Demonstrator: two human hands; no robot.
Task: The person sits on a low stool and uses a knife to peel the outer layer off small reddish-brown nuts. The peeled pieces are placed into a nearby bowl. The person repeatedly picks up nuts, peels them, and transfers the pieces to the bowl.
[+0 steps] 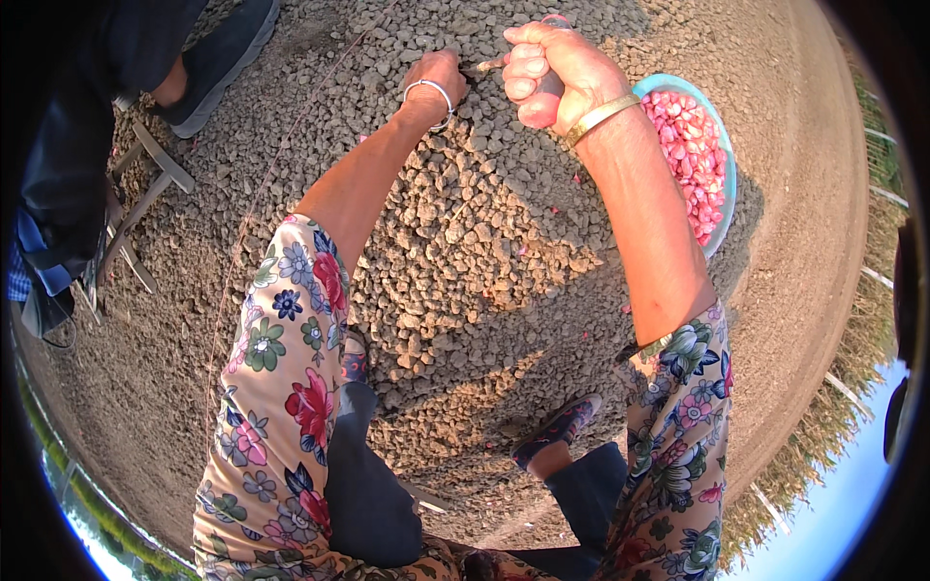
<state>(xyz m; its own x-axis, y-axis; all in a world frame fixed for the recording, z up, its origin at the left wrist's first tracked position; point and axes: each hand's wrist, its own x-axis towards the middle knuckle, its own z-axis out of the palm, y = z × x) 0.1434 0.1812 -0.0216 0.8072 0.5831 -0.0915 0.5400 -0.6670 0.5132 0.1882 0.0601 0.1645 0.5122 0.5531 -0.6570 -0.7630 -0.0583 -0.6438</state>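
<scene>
My left hand (438,78), with a silver bangle at the wrist, reaches down to the cloddy soil at the top middle; its fingertips and anything between them are hidden. Closed around the handle of a small hand tool (556,83) is my right hand (556,72), with a gold-coloured bangle. The tool's narrow tip points left to the soil beside my left hand. A light-blue basin (729,196) of pink-red cloves or small bulbs (686,156) stands on the ground, partly behind my right forearm.
A thin string (272,171) runs along the soil left of my left arm. Further left are another person's dark shoe (225,65) and a wooden stool frame (149,185). My feet in patterned shoes (559,428) are below. Small pink bits lie scattered on the clods.
</scene>
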